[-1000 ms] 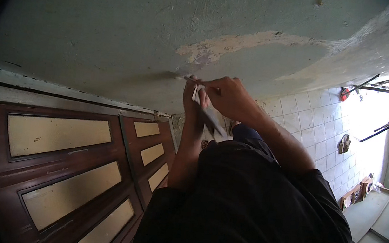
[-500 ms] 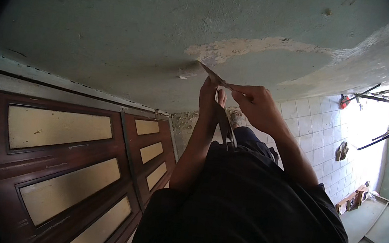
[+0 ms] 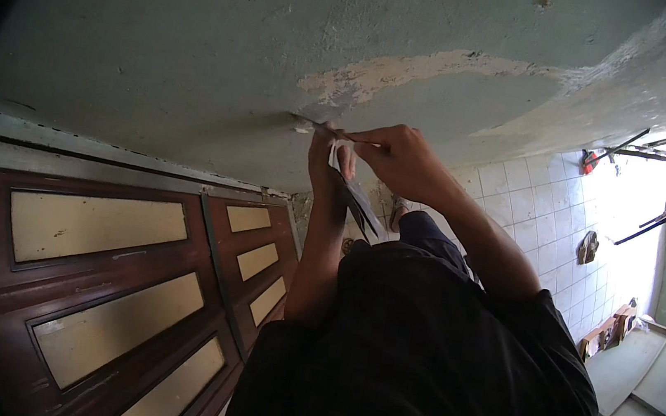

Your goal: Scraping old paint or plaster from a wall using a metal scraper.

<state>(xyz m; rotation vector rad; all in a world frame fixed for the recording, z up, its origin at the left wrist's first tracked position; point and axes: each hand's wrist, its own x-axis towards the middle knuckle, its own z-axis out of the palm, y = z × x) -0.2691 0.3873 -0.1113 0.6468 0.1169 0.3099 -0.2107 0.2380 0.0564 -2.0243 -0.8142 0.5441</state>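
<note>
Two hands scrape at a flaking greenish wall beside a dark wooden door.

The right hand (image 3: pixel 401 160) is clamped around a thin scraper blade (image 3: pixel 322 126), its tip touching the wall (image 3: pixel 203 51) just below a patch of peeled paint (image 3: pixel 383 73). The left hand (image 3: pixel 330 162) is closed on a dark flat tool with a pale handle (image 3: pixel 355 198), held just beneath the right hand. The panelled door (image 3: pixel 108 280) stands to the left, a tiled floor (image 3: pixel 531 216) to the right.

A black short-sleeved shirt (image 3: pixel 431 353) is worn, faintly checked as far as can be made out; both forearms are left bare; dark blue trousers (image 3: pixel 426 229) are seen beyond it.
</note>
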